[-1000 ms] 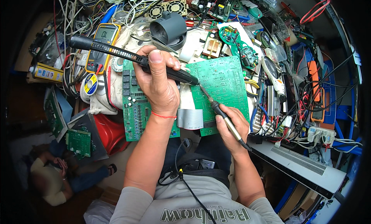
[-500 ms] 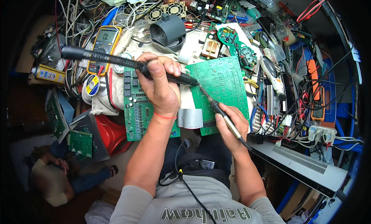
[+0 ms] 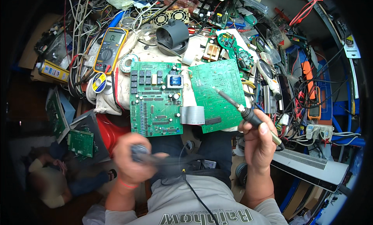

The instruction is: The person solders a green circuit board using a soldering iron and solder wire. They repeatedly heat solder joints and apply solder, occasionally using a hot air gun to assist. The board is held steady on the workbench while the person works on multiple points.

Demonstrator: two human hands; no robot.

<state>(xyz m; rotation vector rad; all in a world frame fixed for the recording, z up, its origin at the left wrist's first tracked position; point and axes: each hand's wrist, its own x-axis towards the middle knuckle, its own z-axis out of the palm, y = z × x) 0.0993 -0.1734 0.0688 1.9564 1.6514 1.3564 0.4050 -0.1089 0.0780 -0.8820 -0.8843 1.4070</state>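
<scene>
Two green circuit boards lie side by side on a cluttered bench, joined by a grey ribbon cable point(image 3: 192, 115). The left board point(image 3: 155, 98) carries relays and a blue transformer; the right board point(image 3: 217, 95) shows its solder side. My right hand point(image 3: 258, 139) grips a soldering iron point(image 3: 244, 111) whose tip rests over the right board. My left hand point(image 3: 132, 159) is pulled back near my lap, blurred, closed around a dark long tool point(image 3: 163, 161) with a cord.
A yellow multimeter point(image 3: 110, 48), solder reels point(image 3: 99, 82), a dark grey fan housing point(image 3: 173, 36), tangled wires and small boards crowd the bench. More green boards point(image 3: 79, 142) lean at the left. A white power strip point(image 3: 318, 131) lies at the right.
My left hand has left the boards and swung down toward my lap with the dark tool. The left board is now uncovered. The soldering iron tip stays over the right board.
</scene>
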